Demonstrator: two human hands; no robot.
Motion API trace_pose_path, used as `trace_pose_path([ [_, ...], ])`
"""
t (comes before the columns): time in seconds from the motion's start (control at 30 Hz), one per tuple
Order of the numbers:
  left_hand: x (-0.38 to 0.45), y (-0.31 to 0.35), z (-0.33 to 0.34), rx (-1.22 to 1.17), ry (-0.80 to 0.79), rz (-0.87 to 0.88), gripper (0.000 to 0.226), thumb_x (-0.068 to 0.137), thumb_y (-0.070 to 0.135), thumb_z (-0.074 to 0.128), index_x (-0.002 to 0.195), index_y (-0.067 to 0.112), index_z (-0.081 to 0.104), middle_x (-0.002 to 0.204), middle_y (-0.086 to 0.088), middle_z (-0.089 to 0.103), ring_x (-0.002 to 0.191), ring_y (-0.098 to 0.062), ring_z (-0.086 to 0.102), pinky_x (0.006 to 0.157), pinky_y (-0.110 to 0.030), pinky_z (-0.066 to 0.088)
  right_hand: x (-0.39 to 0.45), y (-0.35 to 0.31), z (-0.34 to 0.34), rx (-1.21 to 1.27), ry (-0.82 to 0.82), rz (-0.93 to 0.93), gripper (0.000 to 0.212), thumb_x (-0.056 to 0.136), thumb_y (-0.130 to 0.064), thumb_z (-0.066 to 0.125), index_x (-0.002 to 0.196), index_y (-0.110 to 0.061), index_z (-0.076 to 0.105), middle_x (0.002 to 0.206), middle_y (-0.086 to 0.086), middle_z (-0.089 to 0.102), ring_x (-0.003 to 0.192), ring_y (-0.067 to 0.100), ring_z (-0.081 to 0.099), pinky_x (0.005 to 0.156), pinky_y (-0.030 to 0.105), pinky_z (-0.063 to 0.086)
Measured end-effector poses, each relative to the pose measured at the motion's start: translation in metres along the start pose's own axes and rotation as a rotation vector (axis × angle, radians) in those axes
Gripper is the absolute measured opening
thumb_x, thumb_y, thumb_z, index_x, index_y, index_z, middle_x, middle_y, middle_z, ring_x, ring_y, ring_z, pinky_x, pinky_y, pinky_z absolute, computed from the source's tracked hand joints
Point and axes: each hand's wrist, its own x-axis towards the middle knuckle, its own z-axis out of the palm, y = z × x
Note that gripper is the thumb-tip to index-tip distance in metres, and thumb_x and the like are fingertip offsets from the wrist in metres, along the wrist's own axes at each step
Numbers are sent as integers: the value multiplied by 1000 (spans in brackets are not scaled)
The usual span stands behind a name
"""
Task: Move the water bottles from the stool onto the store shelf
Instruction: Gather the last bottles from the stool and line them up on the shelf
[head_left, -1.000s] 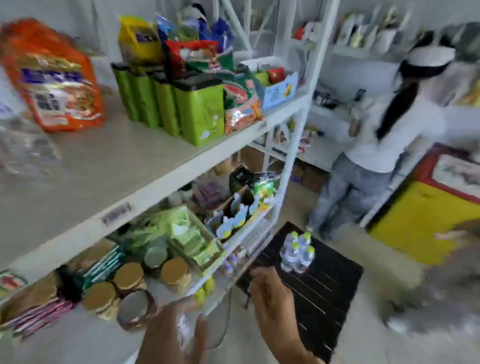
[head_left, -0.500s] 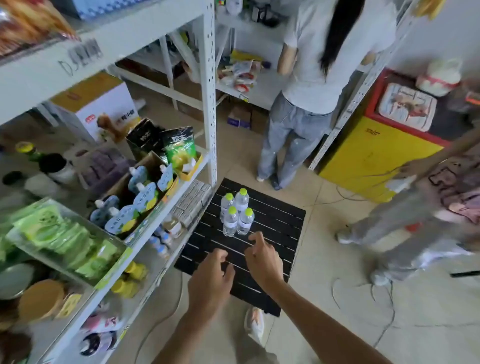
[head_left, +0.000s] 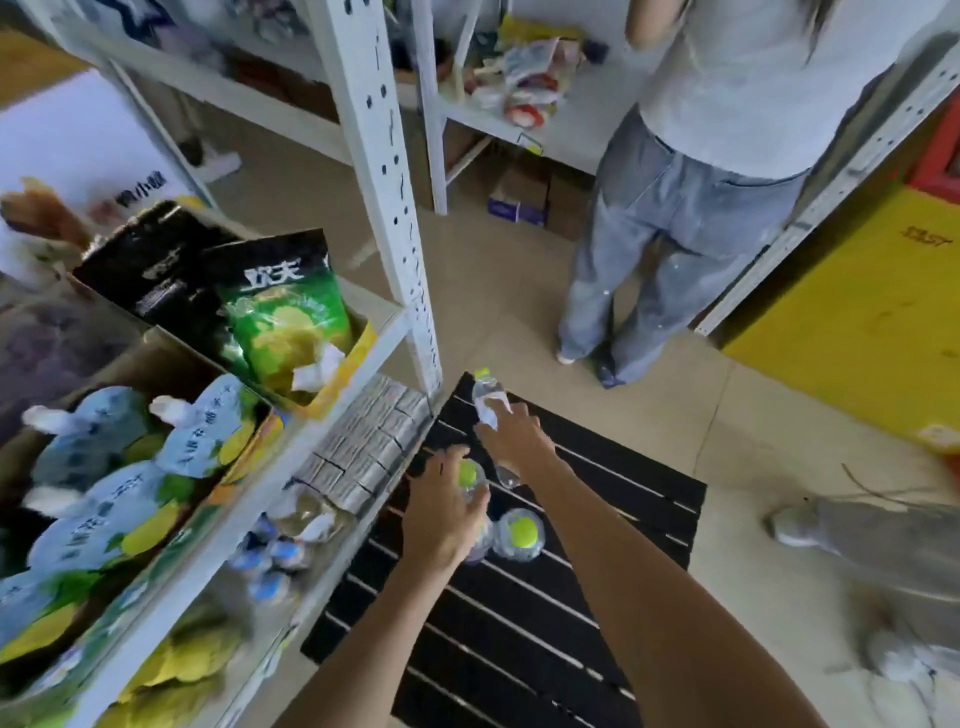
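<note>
You are standing in a small shop: white metal shelves are holding snack bags, pouches and boxed goods, with another person stocking nearby.

The left hand hides most of one bottle; shelf goods blur.

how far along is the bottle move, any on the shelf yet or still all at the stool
Done: nothing that shows; no water bottle can be made out on the shelf beside the stool. In hand: the right hand is closed around one bottle lifted and tilted over the black slatted stool; the left hand is gripping a second bottle. Left: at least one more green-capped bottle standing on the stool, plus shelving all of them.
</note>
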Motion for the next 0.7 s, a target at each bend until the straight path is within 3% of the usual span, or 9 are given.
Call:
trace_pose_path([
  [0.07,7,-5,13,-42,39,-6,39,96,37,63,133,26,55,127,1,67,110,-21,69,92,-40,56,26,12,17,-81,-51,30,63,106,-45,53,162,-28,32,158,19,40,144,47,44,115,54,42],
  [0.1,6,-7,18,-66,58,2,36,96,35,64,130,26,56,123,2,67,108,-19,68,89,-39,57,36,19,21,-103,-72,48,65,105,-46,55,162,-28,31,158,18,40,144,46,45,115,54,42],
  [0.27,-11,-19,29,-182,136,36,36,97,29,64,132,27,56,133,7,64,118,-12,64,94,-33,57,79,44,26,-97,44,157,63,104,-39,61,156,-17,32,149,16,55,136,40,58,104,50,49],
  [0.33,-9,-21,31,-195,135,29,38,97,28,65,133,26,57,136,6,63,121,-11,63,95,-31,57,93,45,29,-101,70,200,75,101,-42,65,158,-15,26,142,16,63,129,39,64,94,45,50],
  [0.4,-4,-20,31,-179,130,17,38,98,33,64,135,26,57,139,7,62,123,-10,62,93,-27,57,102,44,31,-93,37,208,90,95,-46,73,161,-14,21,141,17,65,127,39,66,95,46,52],
  [0.57,3,-21,27,-159,134,25,40,96,36,63,134,27,55,136,10,63,116,-7,64,86,-22,54,118,41,42,-113,-29,202,97,76,-66,82,145,-12,40,138,12,63,126,36,65,91,44,52],
  [0.7,-1,-21,28,-139,143,-1,39,95,38,60,133,30,54,133,13,63,111,-2,63,79,-10,46,120,43,52,-110,-21,202,82,73,-67,78,133,-15,55,121,7,69,109,31,68,82,38,50],
])
